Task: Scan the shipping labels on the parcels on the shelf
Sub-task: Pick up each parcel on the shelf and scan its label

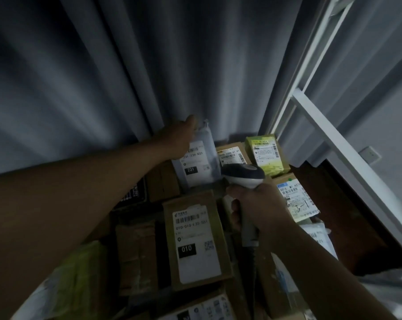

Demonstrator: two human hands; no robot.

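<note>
My left hand (180, 137) reaches to the back of the shelf and holds the top of a grey plastic parcel (198, 162), tilting up its white label marked 231. My right hand (255, 204) grips the handle of a white and dark barcode scanner (243, 175), whose head sits just right of that parcel's lower edge. Nearer to me a brown cardboard parcel (196, 241) lies flat with a label marked 010. A green box (266, 154) and a brown box (232, 154) with labels sit at the back right.
A grey curtain (103, 77) hangs behind the shelf. A white metal upright and crossbar (329, 135) frame the right side. More labelled parcels (296, 199) lie right of my hand, and a green-yellow bag (75, 285) lies at the lower left.
</note>
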